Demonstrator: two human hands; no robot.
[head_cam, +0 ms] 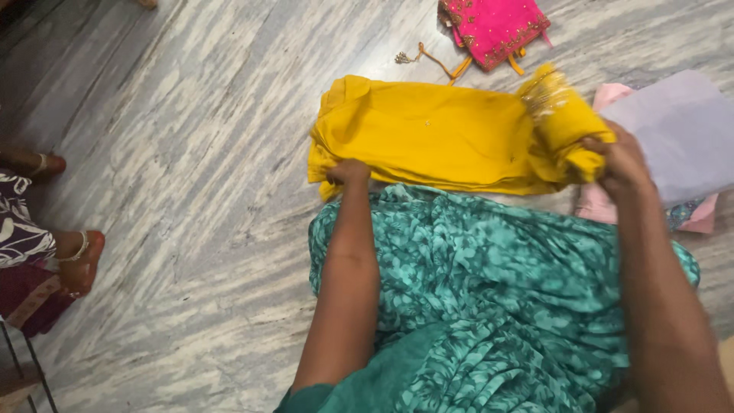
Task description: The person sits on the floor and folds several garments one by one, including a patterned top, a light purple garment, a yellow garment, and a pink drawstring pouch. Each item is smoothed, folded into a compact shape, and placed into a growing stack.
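On the marbled grey floor the yellow cloth lies part folded; left hand and right hand fingers pinch its ends, right end bunched, unfolded

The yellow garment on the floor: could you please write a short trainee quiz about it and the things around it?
1. True or false: both hands grip the yellow garment.
2. Which hand holds the bunched, gold-trimmed end?
A. left hand
B. right hand
3. What colour is the embroidered piece lying on the marble floor beyond the yellow garment?

Key: 1 true; 2 B; 3 pink.
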